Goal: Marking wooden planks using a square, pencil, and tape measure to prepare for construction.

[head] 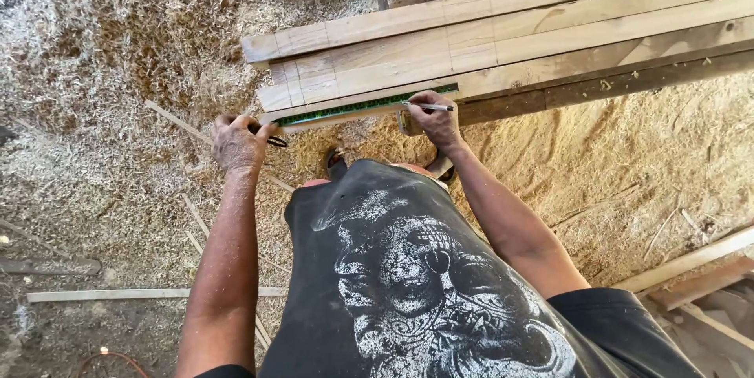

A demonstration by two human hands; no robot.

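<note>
Sawdust floor everywhere, shavings piled under a stack of planks with pencil lines already across their near ends. Green tape measure lies flat along the near edge of the lowest plank. Left hand is closed around the tape's dark end piece at the stack's left end, knuckles up, arm straight and reaching forward. Right hand pinches a pen between thumb and fingers, tip on the tape near its right end, wrist bent, elbow out to the right. Thin wood strips lie loose on the floor at left.
</note>
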